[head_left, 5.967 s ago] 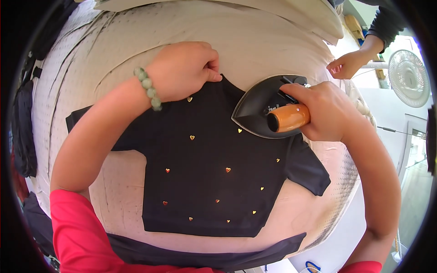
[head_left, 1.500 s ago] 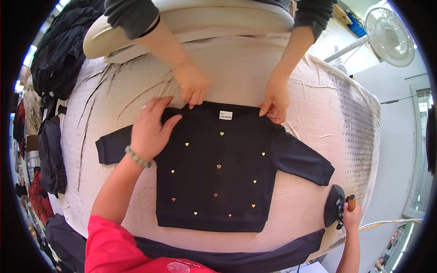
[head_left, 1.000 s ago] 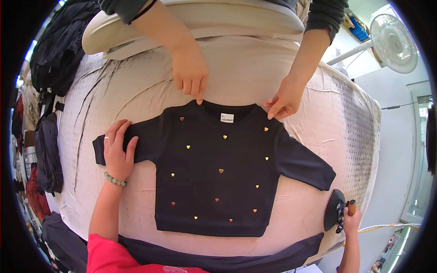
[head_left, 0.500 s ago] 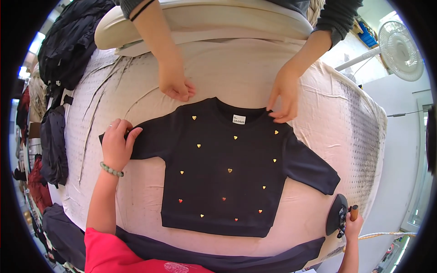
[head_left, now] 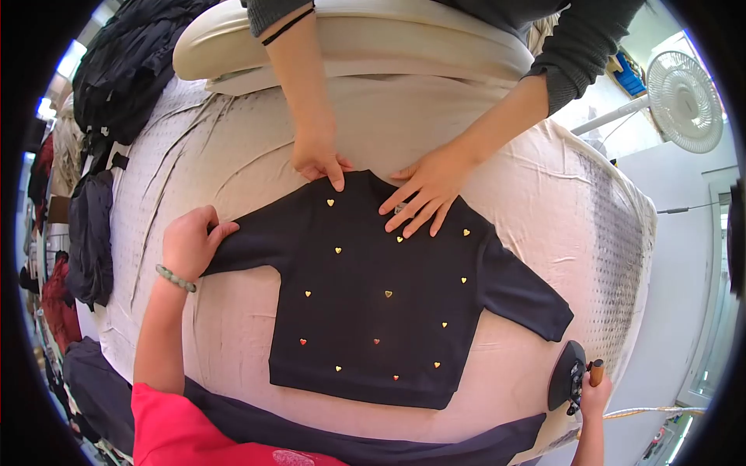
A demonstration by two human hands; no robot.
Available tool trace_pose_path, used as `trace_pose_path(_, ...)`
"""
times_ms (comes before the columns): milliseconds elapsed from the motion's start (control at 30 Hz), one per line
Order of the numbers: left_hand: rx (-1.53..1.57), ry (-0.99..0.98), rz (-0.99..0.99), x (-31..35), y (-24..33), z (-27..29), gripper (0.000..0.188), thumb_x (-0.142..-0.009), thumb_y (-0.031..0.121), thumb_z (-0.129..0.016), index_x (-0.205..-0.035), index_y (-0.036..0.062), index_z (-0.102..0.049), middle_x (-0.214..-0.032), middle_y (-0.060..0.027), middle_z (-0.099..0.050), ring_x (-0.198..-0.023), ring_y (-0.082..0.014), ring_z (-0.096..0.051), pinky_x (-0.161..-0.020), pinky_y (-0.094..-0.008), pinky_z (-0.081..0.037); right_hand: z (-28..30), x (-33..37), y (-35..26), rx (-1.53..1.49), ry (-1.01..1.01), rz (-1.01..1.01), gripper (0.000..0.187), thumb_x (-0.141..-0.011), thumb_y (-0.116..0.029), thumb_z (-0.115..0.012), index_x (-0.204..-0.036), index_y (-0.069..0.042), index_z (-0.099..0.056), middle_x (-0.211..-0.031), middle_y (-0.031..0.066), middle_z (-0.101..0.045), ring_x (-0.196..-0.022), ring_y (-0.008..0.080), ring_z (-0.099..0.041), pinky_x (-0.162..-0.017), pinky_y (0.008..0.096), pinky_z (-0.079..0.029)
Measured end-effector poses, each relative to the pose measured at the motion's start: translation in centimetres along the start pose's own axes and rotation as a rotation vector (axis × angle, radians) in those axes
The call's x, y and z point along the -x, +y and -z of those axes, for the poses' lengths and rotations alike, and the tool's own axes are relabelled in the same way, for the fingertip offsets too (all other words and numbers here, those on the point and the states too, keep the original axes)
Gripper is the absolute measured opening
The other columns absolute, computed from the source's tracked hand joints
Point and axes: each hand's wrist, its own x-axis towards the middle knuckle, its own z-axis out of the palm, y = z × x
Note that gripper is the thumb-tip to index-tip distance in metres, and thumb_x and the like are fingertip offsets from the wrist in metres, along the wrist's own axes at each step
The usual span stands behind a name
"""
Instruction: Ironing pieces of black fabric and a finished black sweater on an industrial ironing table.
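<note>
A black sweatshirt (head_left: 361, 318) dotted with small gold and reddish hearts lies spread on a cream padded pressing table (head_left: 536, 202). My left hand (head_left: 194, 241), with a bead bracelet at its wrist, is closed on the end of the sweatshirt's left sleeve; its cuff is hidden under the fingers. At the lower right my right hand (head_left: 594, 396) grips the wooden handle of a dark iron (head_left: 566, 375), which rests at the table's edge beside the right cuff. Across from me, another person's hands touch the neck: one pinches a shoulder (head_left: 322, 163), the other lies flat over the collar (head_left: 423, 190).
A long cream padded form (head_left: 350, 39) stands at the far side. Dark garments (head_left: 132, 70) hang at the left. Along the near edge lies dark cloth (head_left: 373, 443). A white fan (head_left: 684, 101) stands at the far right, and a braided cord (head_left: 653, 410) runs rightward near the iron.
The other person's hands have come down onto the sweatshirt's shoulder and collar, covering its label. My left hand has shifted slightly on the sleeve; my right still holds the iron.
</note>
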Motion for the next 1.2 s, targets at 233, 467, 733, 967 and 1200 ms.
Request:
trace_pose_path(233,0.118,0.497,-0.653,6.2,4.4,-0.8,0.033,-0.080,0.003,-0.076,-0.111,0.0009,-0.067,-0.108,-0.0150,-0.063,-0.100,-0.0363,-0.062,-0.090,-0.0470,-0.050,0.0,0.0,0.1,-0.025,0.026,0.021,0.018,-0.090,-0.005,-0.065,-0.104,0.005,-0.070,-0.079,0.0154,-0.066,-0.072,0.0247,-0.063,-0.074,0.0394,-0.052)
trace_pose_path(467,0.202,0.339,-0.347,9.8,2.6,-4.4,0.035,-0.082,0.005,-0.073,-0.116,0.0004,-0.066,-0.113,-0.0165,-0.063,-0.105,-0.0366,-0.059,-0.095,-0.0452,-0.046,-0.1,-0.9,2.1,-0.049,0.028,0.006,0.018,-0.090,-0.005,-0.067,-0.105,0.005,-0.070,-0.084,0.0137,-0.068,-0.076,0.0212,-0.063,-0.077,0.0381,-0.052)
trace_pose_path(733,0.202,0.350,-0.365,9.9,2.8,-4.6,0.034,-0.082,0.005,-0.073,-0.115,0.0006,-0.066,-0.113,-0.0152,-0.063,-0.103,-0.0354,-0.060,-0.093,-0.0439,-0.046,0.0,-1.2,2.4,-0.033,0.004,0.001,0.018,-0.090,-0.004,-0.067,-0.105,0.006,-0.070,-0.084,0.0132,-0.069,-0.077,0.0205,-0.064,-0.076,0.0379,-0.052)
trace_pose_path(967,0.222,0.372,-0.371,9.9,2.9,-4.3,0.033,-0.082,0.003,-0.072,-0.114,0.0006,-0.067,-0.113,-0.0153,-0.063,-0.102,-0.0354,-0.060,-0.092,-0.0436,-0.046,0.0,-1.3,2.6,-0.060,0.002,0.008,0.020,-0.091,-0.005,-0.069,-0.107,0.006,-0.071,-0.086,0.0131,-0.071,-0.079,0.0207,-0.066,-0.077,0.0376,-0.053)
trace_pose_path(1200,0.229,0.385,-0.371,9.8,3.0,-4.3,0.032,-0.082,0.003,-0.072,-0.113,0.0009,-0.067,-0.112,-0.0149,-0.063,-0.102,-0.0353,-0.060,-0.091,-0.0433,-0.046,0.0,-1.4,2.7,-0.016,-0.002,-0.016,0.019,-0.091,-0.005,-0.068,-0.107,0.006,-0.071,-0.087,0.0126,-0.071,-0.079,0.0198,-0.066,-0.076,0.0374,-0.053)
